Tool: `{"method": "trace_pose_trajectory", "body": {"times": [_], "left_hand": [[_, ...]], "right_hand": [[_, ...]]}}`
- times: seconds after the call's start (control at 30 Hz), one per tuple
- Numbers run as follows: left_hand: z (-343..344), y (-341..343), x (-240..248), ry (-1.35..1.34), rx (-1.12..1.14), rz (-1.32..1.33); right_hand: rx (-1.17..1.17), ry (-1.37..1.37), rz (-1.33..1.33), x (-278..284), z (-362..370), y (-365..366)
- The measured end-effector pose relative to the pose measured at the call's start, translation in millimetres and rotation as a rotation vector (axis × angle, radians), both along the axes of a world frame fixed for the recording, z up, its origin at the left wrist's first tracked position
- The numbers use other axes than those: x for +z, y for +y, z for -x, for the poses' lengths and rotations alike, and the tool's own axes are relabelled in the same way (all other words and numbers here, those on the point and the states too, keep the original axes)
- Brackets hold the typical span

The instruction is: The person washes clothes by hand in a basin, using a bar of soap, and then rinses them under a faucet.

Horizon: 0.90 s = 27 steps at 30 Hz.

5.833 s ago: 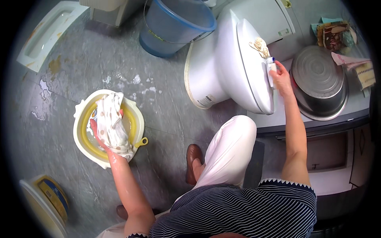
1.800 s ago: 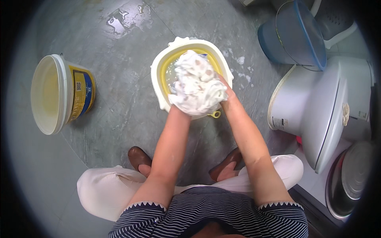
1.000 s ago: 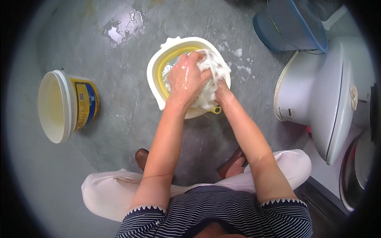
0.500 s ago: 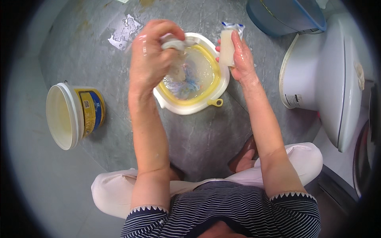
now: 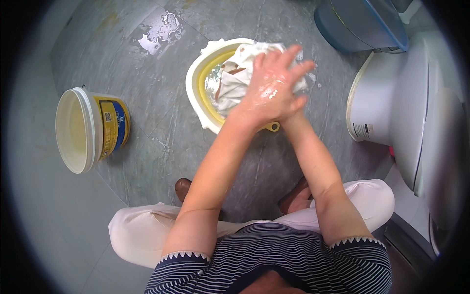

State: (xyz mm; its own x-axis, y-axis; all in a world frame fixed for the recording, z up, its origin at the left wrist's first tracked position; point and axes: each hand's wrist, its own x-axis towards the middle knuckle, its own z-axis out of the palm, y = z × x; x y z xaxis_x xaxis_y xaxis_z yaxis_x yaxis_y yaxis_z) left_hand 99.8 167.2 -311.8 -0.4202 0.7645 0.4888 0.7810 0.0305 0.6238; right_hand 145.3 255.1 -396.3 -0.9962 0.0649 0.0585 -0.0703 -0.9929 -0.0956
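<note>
My left hand (image 5: 271,85) lies with fingers spread over a bunched white cloth (image 5: 232,90), wet and shiny on its back. The cloth, which shows some brown patches, fills much of a white basin (image 5: 194,90) with a yellow inner wall. Beneath the left hand, my right hand is almost wholly hidden; only its wrist (image 5: 293,120) comes out, so its fingers and anything in them cannot be made out. Some water shows at the basin's left side. The pale bar is out of sight.
On the left a white bucket with a yellow and blue label (image 5: 113,127) lies tipped toward me. A blue bucket (image 5: 360,24) stands at the far right, beside a white toilet (image 5: 374,98). Water is puddled on the grey floor (image 5: 161,33) beyond the basin.
My left hand has moved right and opened over the basin. My right hand has come in from the right beneath it. The pale bar in its wrapper has gone from view; white cloth now covers the water.
</note>
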Motion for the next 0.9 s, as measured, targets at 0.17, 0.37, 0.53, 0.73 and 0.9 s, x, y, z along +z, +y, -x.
{"method": "trace_pose_trajectory", "body": {"times": [0.17, 0.37, 0.53, 0.73, 0.9], "left_hand": [[39, -42, -20, -0.468, 0.679, -0.324], [29, -66, -128, -1.886, -0.483, -1.075], [0, -32, -117, -2.031, 0.006, -0.896], [13, -60, -129, -2.320, -0.649, -1.073], [2, -37, -129, -2.187, -0.471, -0.955]], "right_hand": [[-0.017, 0.006, -0.133, 25, 15, 13], [-0.376, -0.271, -2.428, 34, 22, -85], [-0.296, -0.775, -2.313, 2, 32, -26], [-0.510, -0.190, -2.537, 29, 7, -109], [-0.453, -0.757, -2.478, 7, 21, -33]]}}
